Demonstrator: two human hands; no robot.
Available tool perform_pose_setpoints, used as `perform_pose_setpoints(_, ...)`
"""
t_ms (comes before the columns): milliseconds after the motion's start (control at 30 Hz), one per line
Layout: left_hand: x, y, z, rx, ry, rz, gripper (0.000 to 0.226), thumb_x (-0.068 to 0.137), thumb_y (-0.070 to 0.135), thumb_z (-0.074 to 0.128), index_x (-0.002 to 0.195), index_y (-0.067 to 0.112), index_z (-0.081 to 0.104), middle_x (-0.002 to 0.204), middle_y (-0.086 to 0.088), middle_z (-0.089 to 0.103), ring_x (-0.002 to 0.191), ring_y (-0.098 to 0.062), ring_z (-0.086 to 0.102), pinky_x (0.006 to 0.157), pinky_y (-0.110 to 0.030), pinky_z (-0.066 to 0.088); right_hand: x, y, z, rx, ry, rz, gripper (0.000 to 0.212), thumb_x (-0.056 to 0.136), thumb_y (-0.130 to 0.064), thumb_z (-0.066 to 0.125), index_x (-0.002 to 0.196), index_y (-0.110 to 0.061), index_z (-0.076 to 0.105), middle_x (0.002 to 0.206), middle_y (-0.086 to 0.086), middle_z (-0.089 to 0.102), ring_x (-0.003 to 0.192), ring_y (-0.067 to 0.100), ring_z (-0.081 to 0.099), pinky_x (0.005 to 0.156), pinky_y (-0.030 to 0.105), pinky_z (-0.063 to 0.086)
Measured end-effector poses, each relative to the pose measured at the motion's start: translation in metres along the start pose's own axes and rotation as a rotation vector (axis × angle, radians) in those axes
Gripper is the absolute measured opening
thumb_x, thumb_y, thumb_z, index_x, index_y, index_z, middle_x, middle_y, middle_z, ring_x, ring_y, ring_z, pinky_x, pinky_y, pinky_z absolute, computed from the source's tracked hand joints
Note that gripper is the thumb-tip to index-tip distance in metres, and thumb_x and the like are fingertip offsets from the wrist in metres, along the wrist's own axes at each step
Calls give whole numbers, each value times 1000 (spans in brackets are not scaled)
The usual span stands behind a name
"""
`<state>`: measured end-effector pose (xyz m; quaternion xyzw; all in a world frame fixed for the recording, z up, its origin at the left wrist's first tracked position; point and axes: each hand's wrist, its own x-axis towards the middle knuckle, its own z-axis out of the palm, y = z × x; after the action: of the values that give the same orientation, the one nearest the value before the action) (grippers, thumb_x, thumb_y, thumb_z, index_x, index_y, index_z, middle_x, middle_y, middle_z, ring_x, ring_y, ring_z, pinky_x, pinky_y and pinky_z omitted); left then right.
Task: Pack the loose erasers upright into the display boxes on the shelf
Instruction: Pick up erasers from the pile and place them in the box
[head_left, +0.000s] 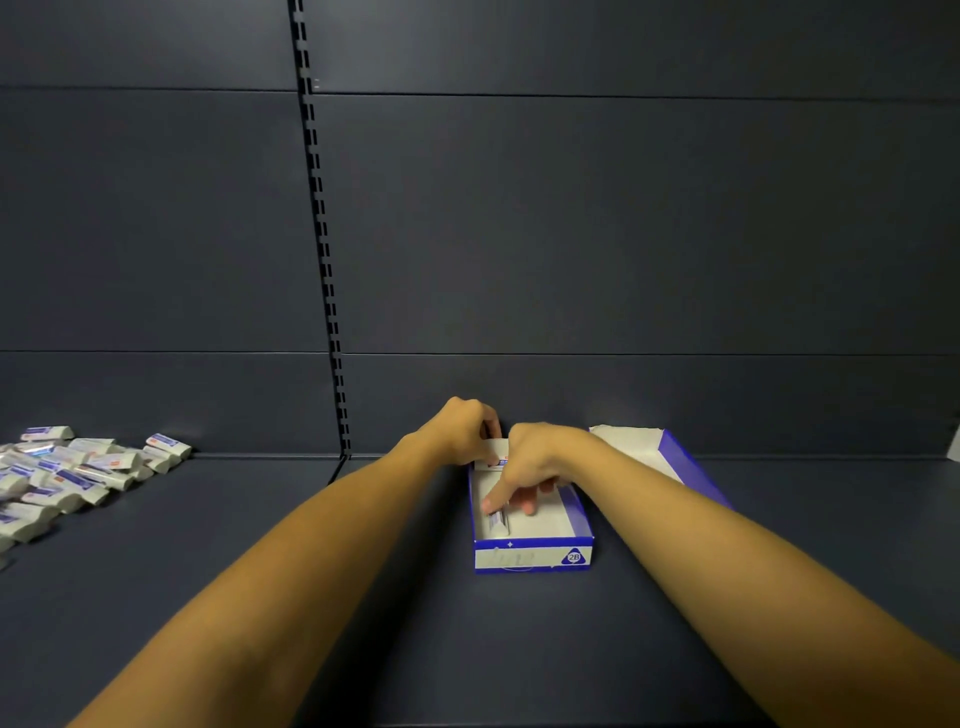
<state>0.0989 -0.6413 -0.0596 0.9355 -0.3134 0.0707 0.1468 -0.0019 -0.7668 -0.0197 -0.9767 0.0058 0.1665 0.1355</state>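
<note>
Two bare forearms reach forward over the dark shelf (467, 649) and meet at a small blue-and-white display box (532, 558), which stands open-topped near the middle of the shelf with a "2B" mark on its front wall. The right hand (535, 467) is over the box, its fingers (493, 501) curled downward into it and touching an eraser (500, 521) that stands close to the left inner wall; whether the fingers pinch it or only press on it cannot be told. Just behind, the left hand (465, 428) curls around the far end of the box, gripping what looks like a white flap or a row of erasers there; that part is mostly hidden. Just beside the box to the right, a second display box (670, 457) lies tilted, its white interior showing. Well apart, at the left edge of the shelf, a loose heap of wrapped erasers (78, 467) lies flat. Behind everything rises the dark back panel (623, 234) with a slotted upright strip (322, 234).
</note>
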Motion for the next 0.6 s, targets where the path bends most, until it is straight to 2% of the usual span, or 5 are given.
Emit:
perform_pose_setpoints(100,-1,0,0,-8,8,2,15,82,21,77,95,19,68,88,6,62,81,-13,58,70,-22,47,2,-6,6,-17,4,10,33,75,-40,83,82,-14,63,66,-1,73,56,10,63,63,24,49)
perform_pose_setpoints(267,-2,1,1,-12,-1,10,16,84,20,77,96,20,67,92,5,63,85,-15,62,74,-25,52,0,-3,4,-65,72,-9,31,73,-28,82,81,-13,56,74,2,66,61,14,63,56,24,50)
perform_pose_setpoints(400,-2,0,2,-10,-3,16,22,84,21,78,103,15,69,101,-1,69,84,-15,62,81,-29,57,-3,7,-4,2,153,-56,22,73,-24,81,77,-13,63,59,-4,63,56,13,59,53,24,46)
perform_pose_setpoints(533,-2,1,0,-8,-9,12,22,82,20,79,102,15,70,100,-1,70,82,-14,61,80,-28,56,-1,19,-16,50,211,-105,26,65,-26,89,83,-16,73,86,1,74,85,19,70,77,36,59)
perform_pose_setpoints(600,-2,1,0,-18,-16,6,24,82,21,80,104,15,70,101,-1,71,84,-14,61,81,-28,55,-1,26,-22,62,243,-143,32,64,-26,93,86,-19,71,86,-1,72,88,18,69,79,34,58)
